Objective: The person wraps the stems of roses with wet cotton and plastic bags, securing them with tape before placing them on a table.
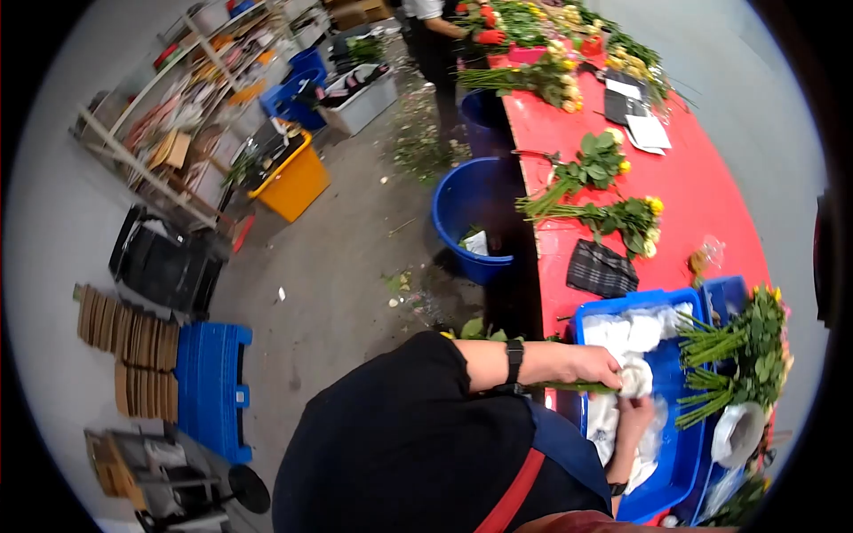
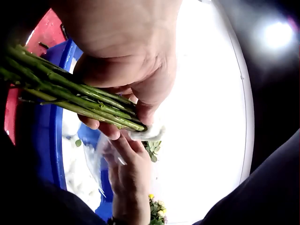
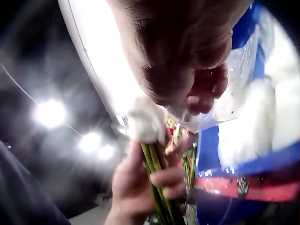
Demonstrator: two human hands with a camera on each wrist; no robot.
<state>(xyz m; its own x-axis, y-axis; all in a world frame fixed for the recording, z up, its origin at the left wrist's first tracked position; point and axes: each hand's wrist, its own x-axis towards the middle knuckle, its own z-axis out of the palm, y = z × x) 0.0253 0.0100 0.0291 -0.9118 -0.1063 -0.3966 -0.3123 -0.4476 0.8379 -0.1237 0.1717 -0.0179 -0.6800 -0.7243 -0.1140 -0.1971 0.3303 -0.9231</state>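
The left hand (image 1: 593,364) (image 2: 131,51) (image 3: 133,190) grips a bundle of cut green stems (image 2: 75,96) (image 3: 157,187), its thumb near their cut ends. A white, wet-looking wad (image 1: 635,378) (image 3: 143,123) covers the stem ends. Beside the wad is the right hand (image 1: 633,419) (image 2: 132,180) (image 3: 180,51), fingers curled, with clear plastic film (image 3: 236,89) held at its fingertips. Both hands are over a blue tub (image 1: 682,444) containing white wads (image 1: 613,333). The flower heads of the held bundle are hidden.
Bunches of flowers (image 1: 626,218) and a dark checked cloth (image 1: 602,268) lie on the red table (image 1: 702,213). More bunches (image 1: 755,346) lie beyond the tub, near a white container (image 1: 737,435). A blue bin (image 1: 462,200) stands beside the table; another person (image 1: 431,44) works at the far end.
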